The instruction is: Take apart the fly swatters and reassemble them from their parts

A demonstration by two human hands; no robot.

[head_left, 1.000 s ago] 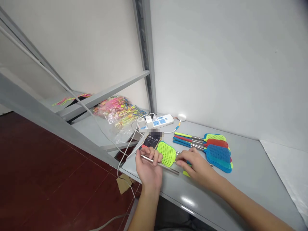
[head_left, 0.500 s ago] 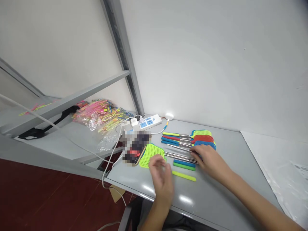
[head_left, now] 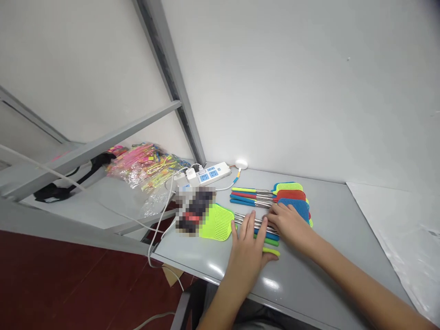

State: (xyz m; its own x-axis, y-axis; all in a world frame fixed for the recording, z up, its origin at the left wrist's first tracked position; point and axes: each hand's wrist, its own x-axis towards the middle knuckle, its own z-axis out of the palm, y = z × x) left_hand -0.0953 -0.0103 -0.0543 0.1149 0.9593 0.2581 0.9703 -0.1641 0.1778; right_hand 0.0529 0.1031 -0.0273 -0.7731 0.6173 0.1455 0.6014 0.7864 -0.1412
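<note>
Two hands [head_left: 248, 250], one power strip [head_left: 216, 174], perhaps three loose grips [head_left: 274, 252].

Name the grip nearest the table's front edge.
The yellow grip beside the thumb of the left hand; the green grip and all others lie farther back.

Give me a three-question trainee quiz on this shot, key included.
1. True or false: the right hand is nearer the blue swatter than the left hand is.
2. What colour is the handle nearest the front edge of the table?
3. Where is the power strip?
A. in the right hand
B. on the table
C. in the left hand

Key: 1. True. 2. Yellow. 3. B.
</note>
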